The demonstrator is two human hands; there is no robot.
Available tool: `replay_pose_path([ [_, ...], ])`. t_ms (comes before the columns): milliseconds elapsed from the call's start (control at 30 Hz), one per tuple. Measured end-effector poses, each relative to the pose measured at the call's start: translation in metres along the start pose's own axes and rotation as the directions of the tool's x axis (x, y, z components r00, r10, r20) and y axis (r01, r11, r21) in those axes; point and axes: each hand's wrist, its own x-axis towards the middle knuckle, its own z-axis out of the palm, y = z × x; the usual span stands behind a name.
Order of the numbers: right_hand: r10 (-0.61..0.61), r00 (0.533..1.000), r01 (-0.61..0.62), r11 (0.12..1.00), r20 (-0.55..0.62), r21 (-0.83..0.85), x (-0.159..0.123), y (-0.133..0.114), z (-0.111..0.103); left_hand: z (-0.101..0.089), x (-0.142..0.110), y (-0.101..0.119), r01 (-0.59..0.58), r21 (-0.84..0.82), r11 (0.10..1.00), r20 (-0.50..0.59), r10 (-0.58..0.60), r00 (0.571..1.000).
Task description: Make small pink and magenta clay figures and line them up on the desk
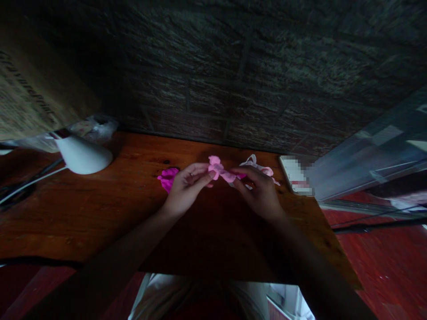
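Between my two hands, above the wooden table, is a light pink petal-like piece [216, 167], thin and wavy at its edges. My left hand [188, 184] pinches its left side between thumb and fingers. The fingers of my right hand [258, 189] close on its narrower right end. Left of my left hand lies a magenta crumpled piece [167, 178], partly hidden behind that hand. Behind my right hand rest pale pink and white thin pieces [253, 162], partly covered by the hand. The exact material of these pieces is too dim to tell.
A white lamp-like cone base [85, 153] with a cable stands on the table [133, 200] at left, beneath a printed brown paper piece [36, 84]. A phone [295, 175] lies near the right edge, beside a transparent panel [373, 142]. A dark brick wall [213, 80] rises behind.
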Motion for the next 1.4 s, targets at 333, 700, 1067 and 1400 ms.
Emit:
replay_pose_path([
  [333, 0.251, 0.968, -0.251, 0.968, 0.001, 0.029, 0.004, 0.014, -0.017, 0.001, 0.006, -0.011, -0.108, 0.041, 0.993, -0.129, 0.112, 0.985],
  [700, 0.225, 0.974, -0.216, 0.947, -0.012, 0.24, 0.019, -0.017, -0.006, 0.008, -0.003, -0.02, -0.331, 0.388, 0.86, -0.046, 0.376, 0.925],
  [1067, 0.174, 0.979, -0.198, 0.94, 0.109, 0.276, 0.035, -0.011, -0.011, 0.006, -0.009, -0.022, -0.371, 0.433, 0.821, 0.033, 0.397, 0.917],
  [1400, 0.307, 0.946, -0.32, 0.834, 0.104, 0.45, 0.034, 0.003, -0.024, 0.006, -0.008, -0.006, 0.296, 0.01, 0.955, 0.179, -0.293, 0.939],
])
